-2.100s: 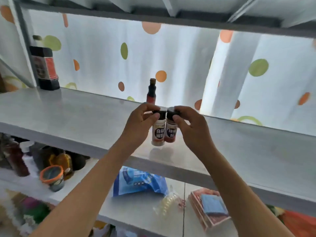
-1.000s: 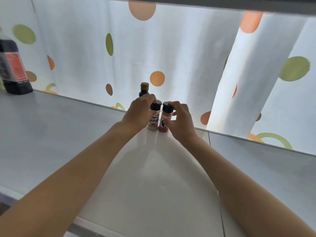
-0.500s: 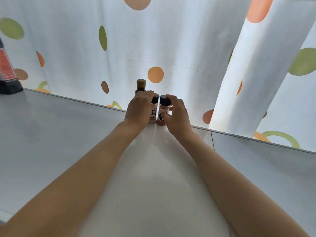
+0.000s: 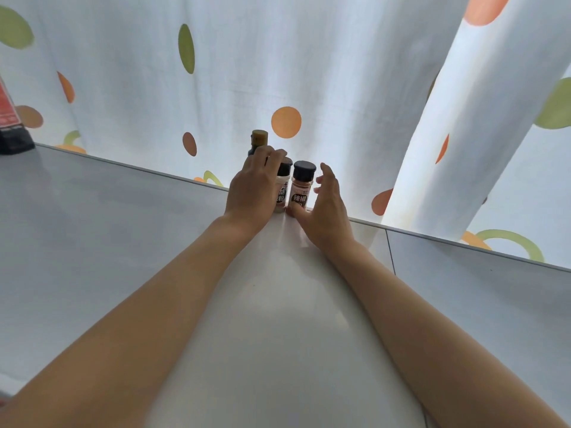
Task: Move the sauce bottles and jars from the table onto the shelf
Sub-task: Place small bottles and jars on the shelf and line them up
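While two small spice jars stand side by side at the back edge of the shelf [image 4: 154,230], against the spotted curtain [image 4: 216,88], the placing step is judged nearly done. The left hand [image 4: 251,188] is seen with its fingers curled over the pale-labelled jar [image 4: 281,193], grasping it near the black cap, whereas the right hand [image 4: 324,208] is spread and released, its fingers just beside the reddish jar [image 4: 300,188]. Letting go on the left and fetching more from the desk is probably called for next; a dark bottle [image 4: 258,143] stands just behind.
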Demonstrator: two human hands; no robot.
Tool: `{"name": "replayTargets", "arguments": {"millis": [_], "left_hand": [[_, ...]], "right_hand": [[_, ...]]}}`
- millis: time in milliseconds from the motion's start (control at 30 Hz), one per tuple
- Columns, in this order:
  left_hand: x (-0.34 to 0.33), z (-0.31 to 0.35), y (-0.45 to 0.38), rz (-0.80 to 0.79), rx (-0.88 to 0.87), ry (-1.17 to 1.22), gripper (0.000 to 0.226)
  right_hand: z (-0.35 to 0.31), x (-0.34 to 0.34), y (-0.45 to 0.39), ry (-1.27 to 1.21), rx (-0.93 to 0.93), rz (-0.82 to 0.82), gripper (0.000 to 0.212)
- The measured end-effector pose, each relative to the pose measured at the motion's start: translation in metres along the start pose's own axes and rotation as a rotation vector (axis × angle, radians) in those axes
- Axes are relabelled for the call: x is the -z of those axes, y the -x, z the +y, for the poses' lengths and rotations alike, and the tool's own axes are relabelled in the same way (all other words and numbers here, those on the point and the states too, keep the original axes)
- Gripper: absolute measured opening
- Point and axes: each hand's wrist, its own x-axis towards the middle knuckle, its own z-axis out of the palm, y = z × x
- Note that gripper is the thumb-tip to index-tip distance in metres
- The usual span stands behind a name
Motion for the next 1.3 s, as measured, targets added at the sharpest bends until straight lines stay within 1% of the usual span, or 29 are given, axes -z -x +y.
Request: {"name": "replayTargets", "arguments": {"millis": [67,133,200,300,367,433,533,633,733,800,867,967,1100,1233,1300], "left_hand": [[0.000,0.002,0.006,0.027,-0.053,-0.015,0.047],[-0.003,0.005,0.013,0.013,-0.129,-0.045,0.044],[-0.006,0.008,0.020,-0.024,-0.193,-0.093,0.041],[-0.010,0.016,0.023,-0.020,-0.286,-0.134,0.037],[-0.013,0.023,0.023,-0.066,-0.328,-0.153,0.040],[-0.017,0.030,0.025,-0.105,-0.364,-0.182,0.046],[-0.020,0.037,0.031,-0.154,-0.405,-0.217,0.047],[-0.012,0.044,0.039,-0.188,-0.391,-0.234,0.050],[0.008,0.056,0.058,-0.203,-0.346,-0.230,0.056],[0.024,0.066,0.073,-0.215,-0.309,-0.238,0.058],[0.043,0.080,0.092,-0.224,-0.261,-0.270,0.058],[0.076,0.105,0.126,-0.201,-0.170,-0.307,0.058],[0.118,0.142,0.184,-0.131,-0.058,-0.320,0.063],[0.163,0.171,0.246,-0.135,0.067,-0.382,0.066],[0.185,0.178,0.277,-0.136,0.121,-0.414,0.062]], "right_hand": [[-0.001,0.001,0.003,0.055,-0.026,-0.006,0.096],[-0.001,0.005,0.006,0.114,-0.059,-0.007,0.093],[-0.002,0.011,0.009,0.217,-0.121,0.000,0.085],[-0.005,0.021,0.019,0.489,-0.201,0.015,0.069],[-0.010,0.026,0.028,0.581,-0.247,0.026,0.063],[-0.013,0.032,0.040,0.610,-0.285,0.042,0.060],[-0.019,0.041,0.061,0.620,-0.327,0.073,0.060],[-0.027,0.052,0.083,0.628,-0.325,0.098,0.062],[-0.039,0.065,0.106,0.623,-0.266,0.099,0.064],[-0.047,0.074,0.121,0.604,-0.206,0.069,0.063],[-0.056,0.086,0.141,0.531,-0.151,0.021,0.065],[-0.072,0.105,0.174,0.450,-0.010,-0.062,0.069],[-0.096,0.132,0.229,0.328,0.188,-0.096,0.069],[-0.120,0.149,0.287,0.235,0.325,-0.193,0.071],[-0.131,0.150,0.310,0.238,0.390,-0.241,0.071]]}}
